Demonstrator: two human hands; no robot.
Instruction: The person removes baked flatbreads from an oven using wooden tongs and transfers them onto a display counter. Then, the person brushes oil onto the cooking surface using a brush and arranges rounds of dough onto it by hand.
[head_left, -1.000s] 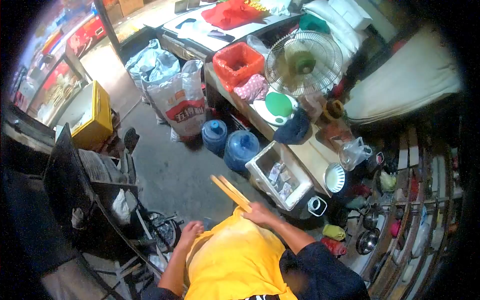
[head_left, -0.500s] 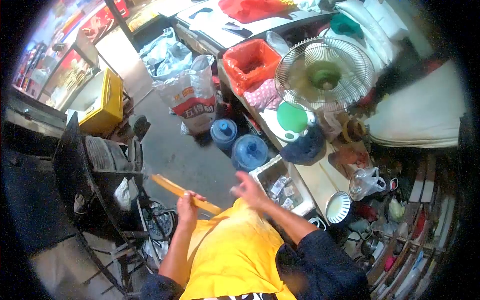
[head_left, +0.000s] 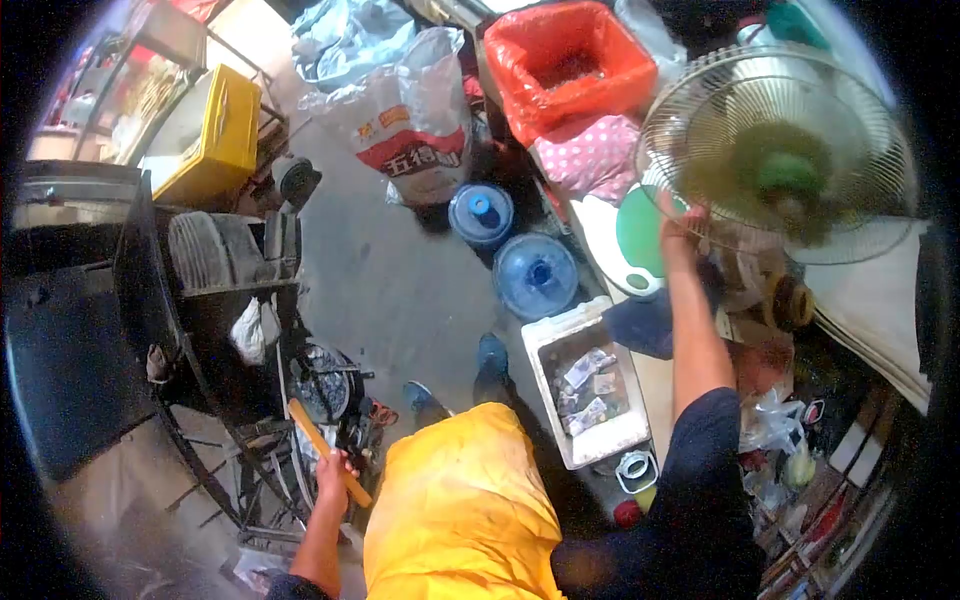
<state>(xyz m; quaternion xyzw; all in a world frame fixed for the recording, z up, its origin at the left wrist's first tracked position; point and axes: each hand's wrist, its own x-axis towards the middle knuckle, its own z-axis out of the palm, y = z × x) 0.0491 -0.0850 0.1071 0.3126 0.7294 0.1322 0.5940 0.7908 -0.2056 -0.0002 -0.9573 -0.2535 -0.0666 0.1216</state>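
In the head view, the left hand (head_left: 335,477) has its grip closed around a yellow stick (head_left: 313,433), which slants out past both sides of the fist, left of the yellow apron (head_left: 460,500). The right hand (head_left: 680,228) reaches over a green-and-white item (head_left: 642,235) to the near edge of the fan (head_left: 785,170); whether its grip pinches the guard, I cannot tell. Below that arm lies a dark cloth (head_left: 640,325), just beside a white box (head_left: 612,447) holding banknotes (head_left: 590,368).
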